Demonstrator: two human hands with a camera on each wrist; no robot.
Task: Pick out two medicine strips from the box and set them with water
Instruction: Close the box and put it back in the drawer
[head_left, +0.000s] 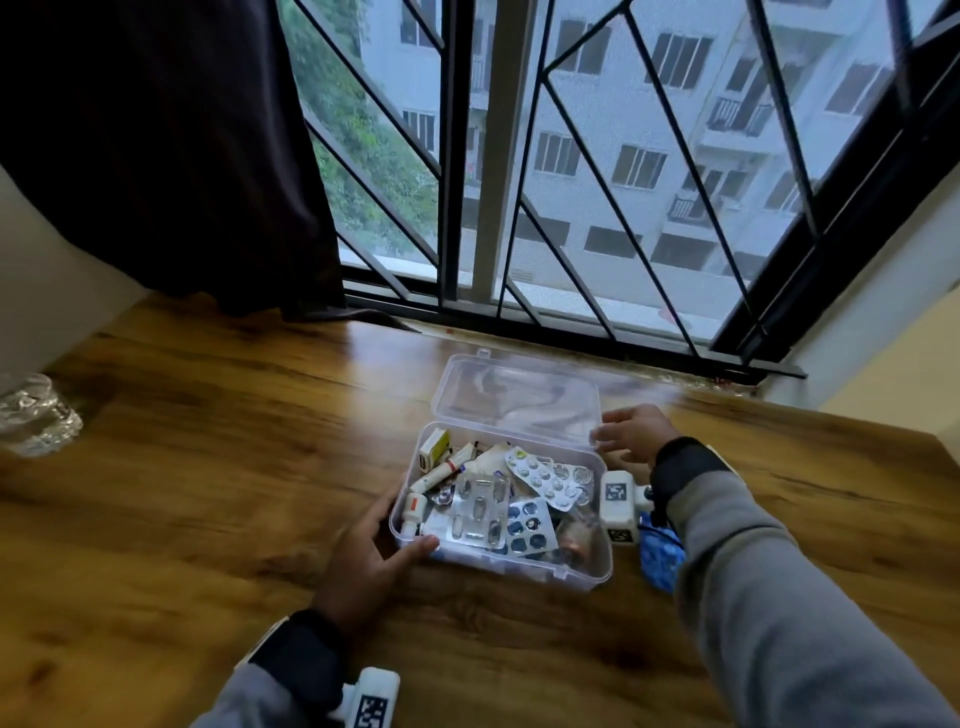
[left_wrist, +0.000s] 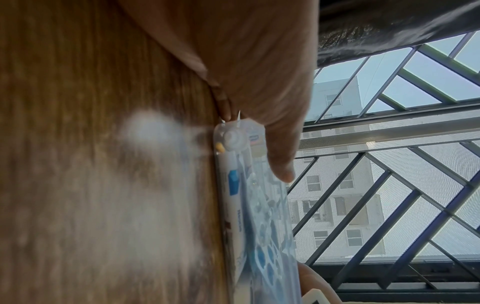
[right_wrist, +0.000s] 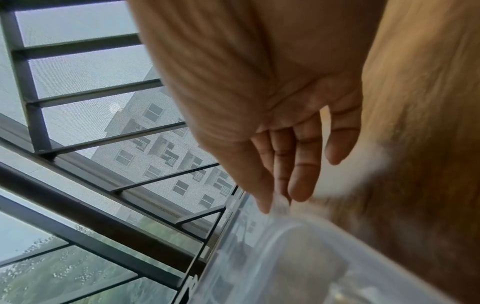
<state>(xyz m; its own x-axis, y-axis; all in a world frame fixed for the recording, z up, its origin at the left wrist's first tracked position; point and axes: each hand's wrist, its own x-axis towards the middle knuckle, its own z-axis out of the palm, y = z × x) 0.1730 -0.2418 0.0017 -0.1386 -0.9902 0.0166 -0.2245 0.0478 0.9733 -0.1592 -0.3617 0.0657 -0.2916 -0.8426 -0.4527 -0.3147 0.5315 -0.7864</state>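
left hand (head_left: 363, 561), clear open box (head_left: 582, 574), blister strips (head_left: 480, 512)

The wooden table (head_left: 218, 499) carries the open clear box (head_left: 582, 574) near the window, a water bottle (head_left: 36, 415) far left, and a blue packet (head_left: 657, 558) just beside the box.

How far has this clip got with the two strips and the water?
Done: the box is open, its lid laid back. In hand: the left hand holds the box's near-left corner; the right hand is at the lid's right edge, fingers straight. Left: no strip is out yet, and the glass stands far left, nothing beside it.
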